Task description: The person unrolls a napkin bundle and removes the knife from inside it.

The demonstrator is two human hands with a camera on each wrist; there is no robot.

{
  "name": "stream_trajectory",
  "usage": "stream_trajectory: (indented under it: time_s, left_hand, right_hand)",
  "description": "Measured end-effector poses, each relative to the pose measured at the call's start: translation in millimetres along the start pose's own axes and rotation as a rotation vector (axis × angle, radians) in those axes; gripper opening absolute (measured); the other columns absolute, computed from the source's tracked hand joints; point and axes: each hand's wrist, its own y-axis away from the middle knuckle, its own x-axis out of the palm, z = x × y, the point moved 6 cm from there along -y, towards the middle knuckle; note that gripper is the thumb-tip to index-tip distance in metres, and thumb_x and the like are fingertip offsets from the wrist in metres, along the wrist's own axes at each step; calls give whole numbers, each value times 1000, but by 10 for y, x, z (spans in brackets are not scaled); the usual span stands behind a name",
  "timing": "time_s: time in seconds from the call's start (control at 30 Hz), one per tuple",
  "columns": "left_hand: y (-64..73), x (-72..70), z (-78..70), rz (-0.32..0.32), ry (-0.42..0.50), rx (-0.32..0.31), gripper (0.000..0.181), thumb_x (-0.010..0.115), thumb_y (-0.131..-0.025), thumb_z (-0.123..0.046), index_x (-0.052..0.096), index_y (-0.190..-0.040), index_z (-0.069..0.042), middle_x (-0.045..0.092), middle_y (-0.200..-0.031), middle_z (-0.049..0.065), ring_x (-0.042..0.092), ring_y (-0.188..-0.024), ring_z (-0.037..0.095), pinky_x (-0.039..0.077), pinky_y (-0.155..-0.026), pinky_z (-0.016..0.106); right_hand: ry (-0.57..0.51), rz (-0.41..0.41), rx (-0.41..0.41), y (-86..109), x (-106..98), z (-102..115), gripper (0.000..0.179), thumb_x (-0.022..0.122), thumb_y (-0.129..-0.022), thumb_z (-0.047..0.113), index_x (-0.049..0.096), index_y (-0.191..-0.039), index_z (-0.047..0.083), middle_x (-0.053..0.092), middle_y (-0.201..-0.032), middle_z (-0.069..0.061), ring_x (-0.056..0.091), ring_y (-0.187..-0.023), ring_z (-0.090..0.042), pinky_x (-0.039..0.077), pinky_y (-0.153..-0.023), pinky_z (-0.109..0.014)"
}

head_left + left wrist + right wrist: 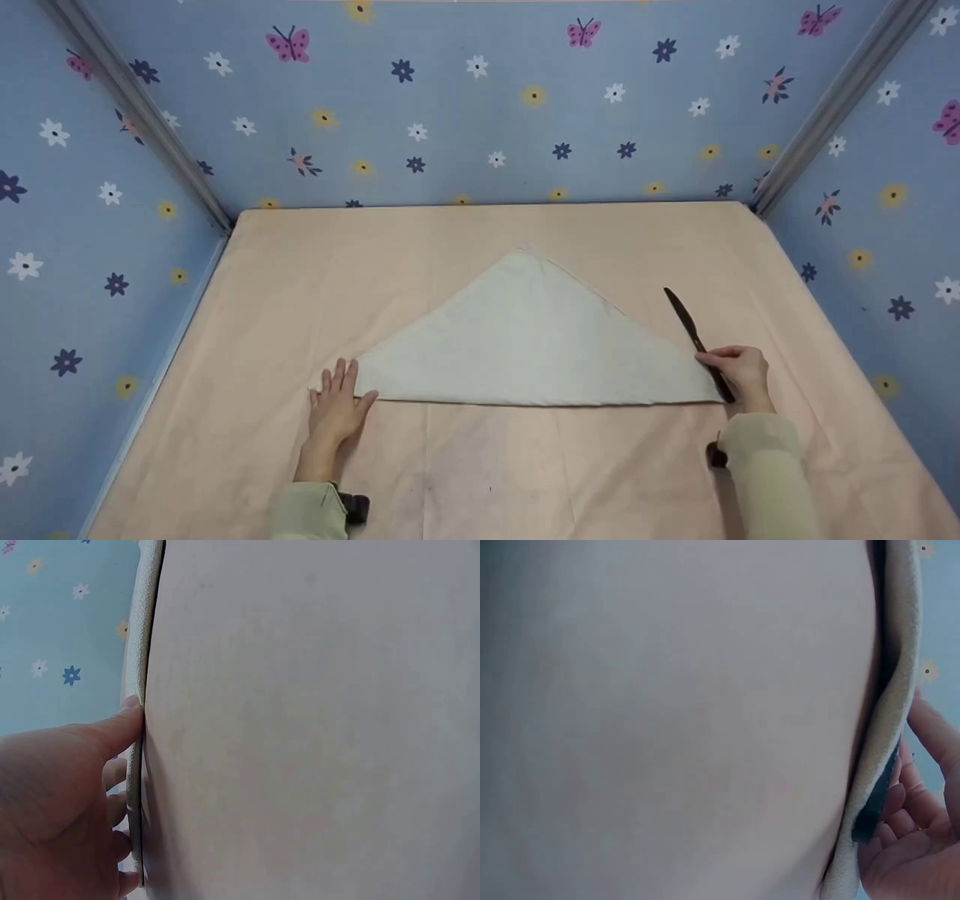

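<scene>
A pale cloth folded into a triangle (pixel 525 337) lies on the table, its point toward the back wall and its long folded edge toward me. My left hand (pixel 339 409) rests with straight, spread fingers on the cloth's left corner; in the left wrist view the thumb lies at the folded edge. At the right corner my right hand (pixel 742 375) pinches a dark table knife (pixel 681 311), its blade pointing away and slightly left. The right wrist view shows the dark handle end (pixel 874 802) against the cloth's edge, with the curled fingers partly hidden.
A peach-coloured cover (pixel 480 465) spreads over the table. Blue panels (pixel 465 97) with flowers and butterflies stand at the back and both sides, joined by grey corner posts (pixel 825 105).
</scene>
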Motion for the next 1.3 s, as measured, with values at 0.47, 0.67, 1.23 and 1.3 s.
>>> stream_trajectory:
  time_s: [0.47, 0.67, 1.23, 1.3]
  left_hand:
    - [-5, 3, 2, -8, -5, -1, 68, 46, -91, -34, 15, -140, 2, 6, -144, 24, -1, -129, 44, -2, -100, 60]
    - [5, -9, -7, -7, 2, 13, 68, 45, -91, -35, 15, -139, 3, 6, -144, 25, -1, -129, 45, -2, -99, 61]
    - [3, -12, -13, 3, -7, -8, 68, 45, -91, -35, 14, -140, 2, 5, -144, 24, -1, -129, 44, -2, -99, 60]
    - [6, -10, -12, 2, -7, -14, 68, 45, -92, -35, 15, -140, 2, 5, -144, 24, -1, -129, 44, -2, -100, 60]
  right_hand:
    - [4, 37, 11, -31, -2, 12, 39, 74, -71, 26, 66, -92, -6, 59, -65, 7, 52, -58, -8, 41, -47, -16]
    - [63, 30, -3, -44, -3, 32, 38, 74, -70, 27, 67, -90, -5, 62, -69, 4, 51, -61, -7, 40, -48, -16]
    - [94, 14, 22, -56, -2, 23, 35, 75, -69, 27, 68, -87, -2, 63, -68, 4, 53, -60, -7, 42, -51, -18]
    - [93, 14, 22, -60, -3, 22, 35, 75, -69, 27, 69, -86, -2, 63, -67, 4, 53, -59, -6, 42, -50, -17]
